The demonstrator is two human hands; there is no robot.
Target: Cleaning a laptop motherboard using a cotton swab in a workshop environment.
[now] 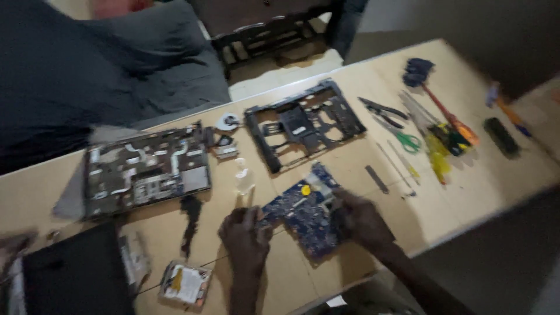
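Meanwhile, both hands worked a blue circuit board (303, 219) on the tabletop (466, 192).
Right hand (363, 220) fingers clamped its edge; left hand (245, 236) fingers closed on a small tool (249, 201).

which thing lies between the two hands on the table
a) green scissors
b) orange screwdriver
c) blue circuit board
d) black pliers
c: the blue circuit board lies between the left hand and the right hand, both at its edges; the scissors and pliers lie farther off toward the far right.
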